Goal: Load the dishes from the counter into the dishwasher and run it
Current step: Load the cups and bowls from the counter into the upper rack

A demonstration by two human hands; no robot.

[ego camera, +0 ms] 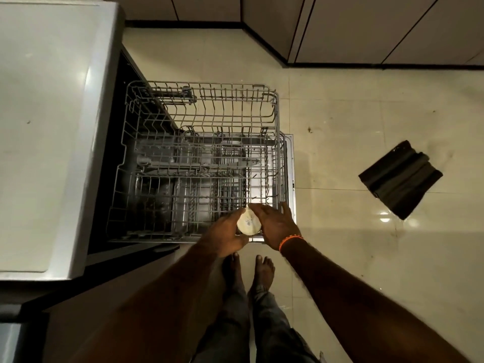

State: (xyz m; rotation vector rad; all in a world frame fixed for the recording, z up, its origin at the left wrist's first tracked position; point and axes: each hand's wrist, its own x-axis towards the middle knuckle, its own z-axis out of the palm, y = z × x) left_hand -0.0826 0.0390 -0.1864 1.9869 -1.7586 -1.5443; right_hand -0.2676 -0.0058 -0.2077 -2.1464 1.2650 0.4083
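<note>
A small white cup (248, 222), bottom up with a label on its base, sits at the near right corner of the pulled-out upper wire rack (199, 119). My left hand (225, 235) grips the cup from the left. My right hand (275, 224), with an orange wristband, wraps its fingers over the cup's right side. Both racks look bare of other dishes. The lower rack (183, 195) shows through the wires, above the open dishwasher door (289, 179).
A white counter (44, 127) runs along the left above the dishwasher opening. A dark folded mat (400, 179) lies on the tiled floor to the right. Cabinet fronts (366, 27) line the far side. My bare feet (248, 273) stand just before the door.
</note>
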